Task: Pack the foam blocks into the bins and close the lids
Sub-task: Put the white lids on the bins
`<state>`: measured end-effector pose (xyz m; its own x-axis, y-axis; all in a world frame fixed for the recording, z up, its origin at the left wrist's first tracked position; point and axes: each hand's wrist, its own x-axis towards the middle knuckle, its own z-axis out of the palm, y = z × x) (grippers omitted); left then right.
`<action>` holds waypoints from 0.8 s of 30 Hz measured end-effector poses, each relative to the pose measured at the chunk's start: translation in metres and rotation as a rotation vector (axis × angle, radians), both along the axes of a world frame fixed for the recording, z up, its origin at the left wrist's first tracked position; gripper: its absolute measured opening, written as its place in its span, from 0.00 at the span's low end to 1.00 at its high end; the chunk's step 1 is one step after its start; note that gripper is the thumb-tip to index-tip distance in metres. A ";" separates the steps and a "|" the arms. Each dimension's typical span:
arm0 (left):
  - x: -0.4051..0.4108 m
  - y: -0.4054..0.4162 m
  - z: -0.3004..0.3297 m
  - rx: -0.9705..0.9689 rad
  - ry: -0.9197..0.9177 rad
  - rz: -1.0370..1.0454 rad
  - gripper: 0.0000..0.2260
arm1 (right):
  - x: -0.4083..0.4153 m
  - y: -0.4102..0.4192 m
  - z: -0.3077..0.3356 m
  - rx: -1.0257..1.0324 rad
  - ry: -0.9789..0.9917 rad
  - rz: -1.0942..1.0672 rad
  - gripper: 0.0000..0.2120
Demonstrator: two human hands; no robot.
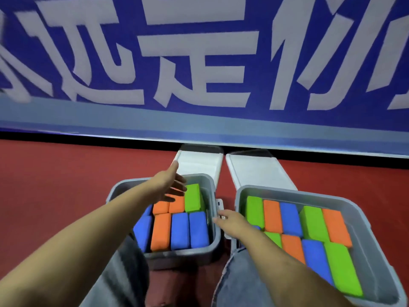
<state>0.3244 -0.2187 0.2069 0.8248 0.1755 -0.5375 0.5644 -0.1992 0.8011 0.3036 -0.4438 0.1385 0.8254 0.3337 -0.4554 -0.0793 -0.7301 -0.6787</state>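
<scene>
Two grey bins stand on the red floor, both packed with blue, orange and green foam blocks. Over the left bin (215, 242) my left hand (171, 182) reaches with spread fingers, holding nothing, just short of the white lid (200, 161) lying open behind it. My right hand (230, 221) rests at the left bin's right rim by a white latch (219, 203); whether it grips the rim I cannot tell. The right bin (363, 218) has its white lid (259, 171) lying open behind it. A green block (194, 197) sits highest in the left bin.
A blue banner with large white characters (199, 74) stands along the floor just behind the lids. My knees in grey trousers (239, 282) are under my arms, in front of the bins. Red floor (55, 185) stretches to the left.
</scene>
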 end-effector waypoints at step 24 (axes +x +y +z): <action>0.014 0.047 -0.225 -0.183 0.443 0.094 0.33 | 0.025 0.081 -0.164 -0.597 0.185 0.438 0.22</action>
<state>0.3388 -0.1717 -0.0184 0.4945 0.1078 -0.8625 0.8680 -0.0092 0.4965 0.3291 -0.3628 -0.0256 0.5673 0.2666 -0.7791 0.2282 -0.9600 -0.1623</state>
